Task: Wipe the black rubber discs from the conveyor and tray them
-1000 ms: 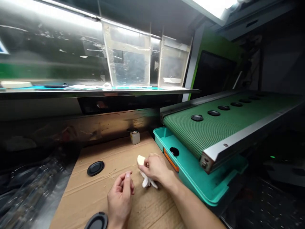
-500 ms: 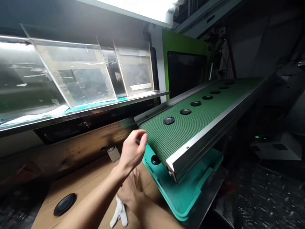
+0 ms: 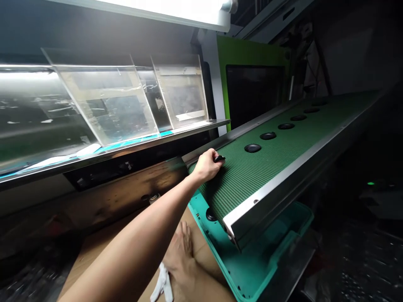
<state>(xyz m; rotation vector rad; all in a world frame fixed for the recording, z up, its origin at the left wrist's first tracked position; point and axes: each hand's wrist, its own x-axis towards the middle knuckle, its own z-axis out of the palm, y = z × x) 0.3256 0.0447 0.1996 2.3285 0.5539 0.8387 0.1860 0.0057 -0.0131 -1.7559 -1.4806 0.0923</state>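
Observation:
My left hand (image 3: pixel 208 166) reaches over the near end of the green conveyor belt (image 3: pixel 252 176). Thumb and fingers pinch a black round disc (image 3: pixel 219 159), seen nearly edge-on. Farther up the belt lies a row of several similar black discs (image 3: pixel 252 148). Below, my right hand (image 3: pixel 181 245) lies on the brown cardboard (image 3: pixel 90 256), its fingers stretched out and nothing seen in them. My left forearm covers part of it. A white glove (image 3: pixel 163 283) lies beside my right wrist.
A teal plastic bin (image 3: pixel 234 274) stands under the belt's end, with a black disc (image 3: pixel 210 214) at its near left. A metal rail (image 3: pixel 270 193) edges the belt. Clear panels (image 3: pixel 113 105) lean along a ledge at left. Behind stands a green machine frame (image 3: pixel 252 48).
My left hand has moved up and right onto the belt and taken hold of the nearest disc. My forearm now covers where a disc lay on the cardboard. The view has shifted slightly.

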